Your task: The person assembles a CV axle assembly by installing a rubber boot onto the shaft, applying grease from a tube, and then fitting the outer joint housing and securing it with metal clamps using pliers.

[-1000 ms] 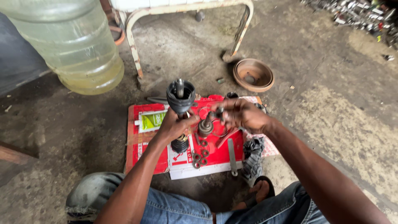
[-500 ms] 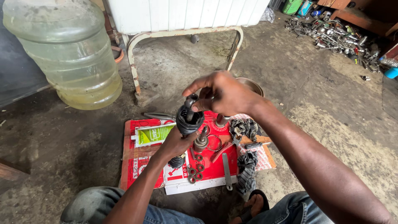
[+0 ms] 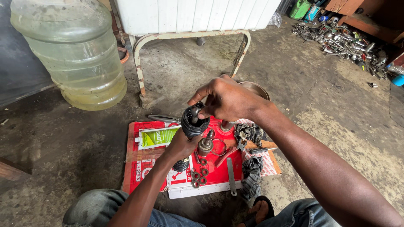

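from the head view i look down on a rough, stained concrete floor (image 3: 320, 96). my left hand (image 3: 182, 145) comes up from below and its grip is wrapped tight around the lower part of a black ribbed rubber boot (image 3: 194, 124), a pleated, matte, bellows-shaped sleeve standing roughly upright. my right hand (image 3: 227, 98) arches over the top of it, its grip narrowed to a pinch on the dark metal end that pokes out of the boot's upper mouth, thumb and fingertips touching it. so the boot sits between both grips, the left below, the right above, held over the mat.

under the hands lies a flat red and white printed cardboard sheet (image 3: 139, 166) serving as a mat. on it, just beside the left wrist, lies a green squeeze tube (image 3: 158, 136), soft and flattened. a dull steel joint piece with a threaded stub (image 3: 206, 145) stands just right of the boot. small dark rings (image 3: 200, 176) lie clustered near the sheet's lower edge, with a flat grey metal strip (image 3: 231, 176) next to them. a crumpled, greasy dark rag (image 3: 251, 168) trails along the sheet's right side.

further off, a large clear plastic water jug (image 3: 71, 50) with yellowish liquid stands at upper left, beside a rusty tubular metal frame (image 3: 141, 67). a heap of shiny metal tools (image 3: 345, 44) lies at upper right. a round metal bowl (image 3: 254, 88) peeks out behind my right hand.
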